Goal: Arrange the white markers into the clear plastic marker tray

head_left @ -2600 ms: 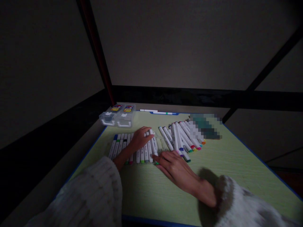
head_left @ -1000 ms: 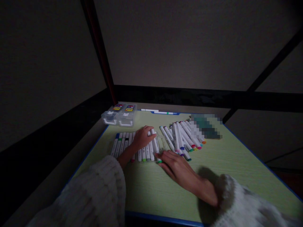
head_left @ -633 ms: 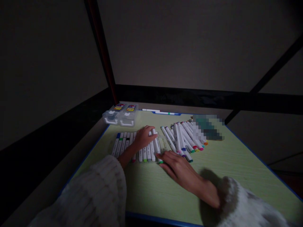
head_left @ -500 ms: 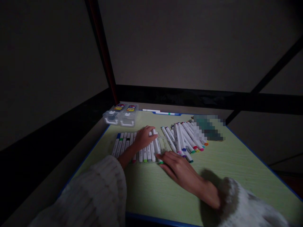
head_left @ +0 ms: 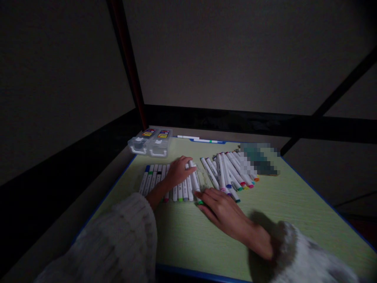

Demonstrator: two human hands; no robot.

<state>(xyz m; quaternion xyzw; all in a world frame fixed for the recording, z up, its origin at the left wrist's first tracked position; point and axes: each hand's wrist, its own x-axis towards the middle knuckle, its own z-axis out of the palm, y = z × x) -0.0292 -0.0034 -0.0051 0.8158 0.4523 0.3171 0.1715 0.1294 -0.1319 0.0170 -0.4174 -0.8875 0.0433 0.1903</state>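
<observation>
A white marker (head_left: 194,177) with a green lower end lies at the right end of a row of markers (head_left: 180,192). My left hand (head_left: 177,172) grips its upper part between thumb and fingers and hides part of the row. At its lower end, the fingertips of my right hand (head_left: 223,207) press together on the same marker. The row rests in a clear holder (head_left: 206,177), whose bare part shows just right of the held marker. Close by on the right is a loose heap of white markers (head_left: 225,171) with coloured ends.
Two clear plastic cases (head_left: 160,148) with white handles stand at the table's back left. Two more markers (head_left: 206,140) lie along the back edge. A blurred-out greenish item (head_left: 259,159) lies behind the heap. The pale table (head_left: 191,243) has a blue rim.
</observation>
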